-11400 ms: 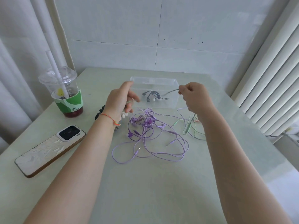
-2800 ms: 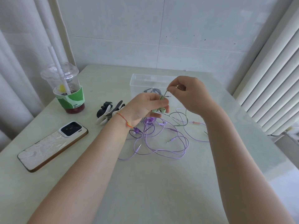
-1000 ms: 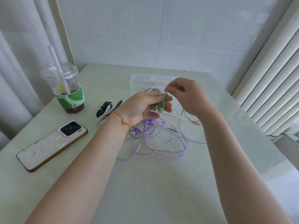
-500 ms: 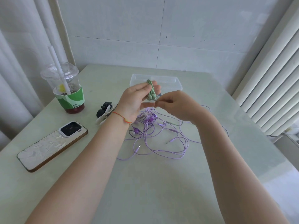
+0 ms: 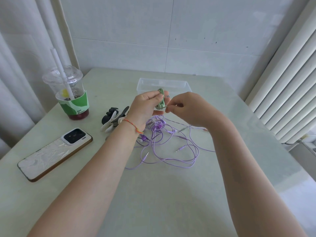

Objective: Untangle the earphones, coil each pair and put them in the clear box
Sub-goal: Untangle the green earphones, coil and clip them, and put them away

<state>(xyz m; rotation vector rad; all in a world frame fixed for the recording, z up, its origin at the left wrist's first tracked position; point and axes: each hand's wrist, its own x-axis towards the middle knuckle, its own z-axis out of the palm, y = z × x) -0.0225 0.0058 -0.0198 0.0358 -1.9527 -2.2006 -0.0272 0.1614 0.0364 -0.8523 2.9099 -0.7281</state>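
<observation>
Coiling the green earphones above the purple tangle

Holding the green earphones [image 5: 161,98] wound round its fingers, the left hand [image 5: 147,106] is raised just in front of the clear box [image 5: 179,83], thumb pressed against the coil. The right hand [image 5: 186,106] pinches the loose end of the green cord between thumb and forefinger, right beside the coil (the tip of that cord is too small to make out). Below both hands, the purple earphones [image 5: 167,146] lie in a loose tangle on the counter [image 5: 153,202], two plugs showing among the loops. The clear box sits at the far side of the counter. To the left stand an iced drink cup [image 5: 71,98] with a straw, a phone [image 5: 54,153] face down nearer, and a black-and-white hair clip [image 5: 112,120] between cup and wrist.
</observation>
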